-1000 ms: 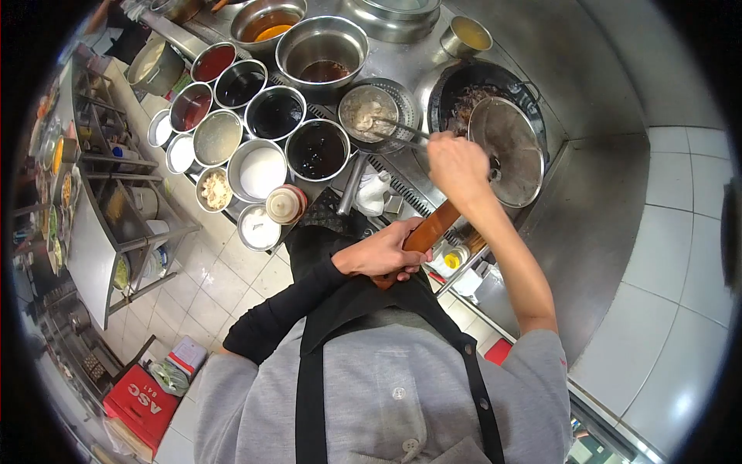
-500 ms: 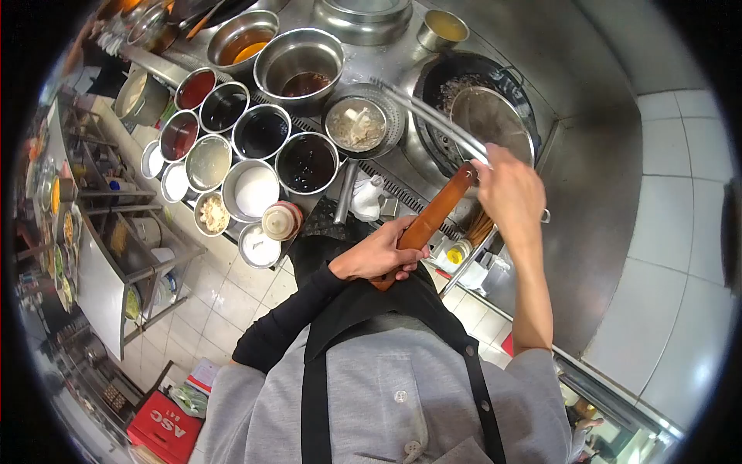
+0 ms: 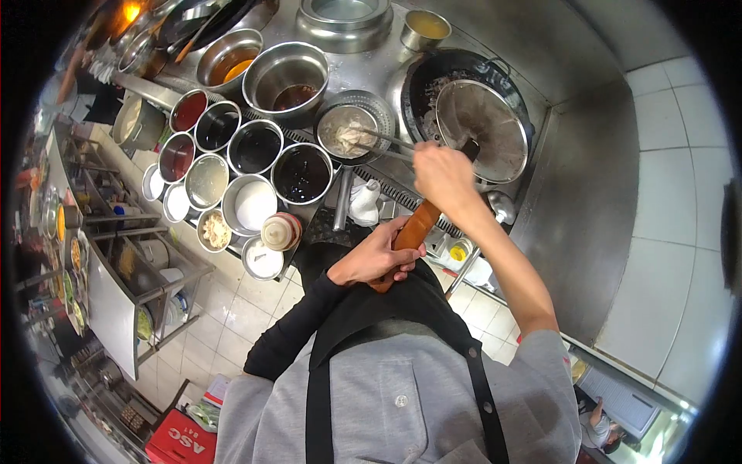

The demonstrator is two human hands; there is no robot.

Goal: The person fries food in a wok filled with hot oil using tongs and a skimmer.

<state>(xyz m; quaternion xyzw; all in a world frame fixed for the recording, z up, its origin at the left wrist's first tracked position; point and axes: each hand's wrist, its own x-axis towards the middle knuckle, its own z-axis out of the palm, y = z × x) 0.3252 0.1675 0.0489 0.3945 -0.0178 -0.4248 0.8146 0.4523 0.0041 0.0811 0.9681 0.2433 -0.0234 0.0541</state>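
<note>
My left hand [image 3: 381,251] is wrapped round a brown wooden handle [image 3: 419,224] in front of my apron. That handle reaches toward a round metal strainer [image 3: 481,127], which lies over a dark wok [image 3: 433,77]. Above the handle, my right hand [image 3: 446,177] grips long metal tongs [image 3: 393,145]. The tongs' tips are in pale pieces of food [image 3: 352,137] in a small metal bowl, which sits on a perforated pan [image 3: 384,108].
Several metal pots of dark, red and white contents stand to the left, with a white powder pot [image 3: 255,205] and a lidded jar [image 3: 280,231]. A ladle [image 3: 502,207] lies at right. A person [image 3: 599,428] shows at lower right.
Since the half-second-old frame, my right hand has moved left and the tongs have come down into the bowl of pale food. My left hand keeps its hold on the handle.
</note>
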